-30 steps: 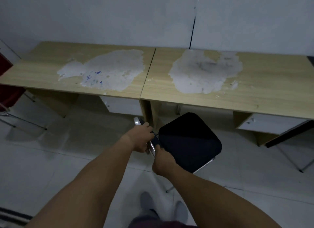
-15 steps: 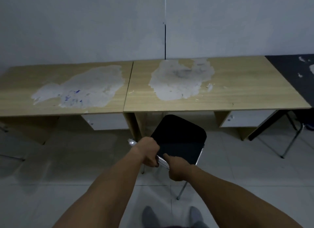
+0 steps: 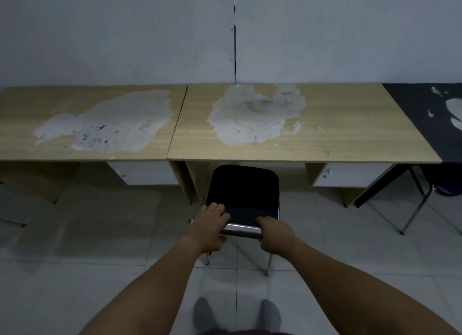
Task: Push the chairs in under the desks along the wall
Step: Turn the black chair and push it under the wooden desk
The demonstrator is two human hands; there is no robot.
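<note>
Two grey-socked feet stand on the pale tiled floor at 6 o'clock, with both bare forearms reaching forward from the bottom edge. The left hand and right hand are set apart and both closed around the chrome back rail of a black-seated chair, the left fingers curling over onto the seat's near edge. The chair sits dead centre, squarely facing 12 o'clock, its front edge just at the lip of the right wooden desk and its rear legs out on the tiles. Beyond it, that desk and the left wooden desk at 10 o'clock stand side by side, touching, against the grey wall, both tops showing large worn white patches. A white drawer front hangs under the right desk at 2 o'clock. At 3 o'clock a dark tabletop adjoins the row, on metal legs.
</note>
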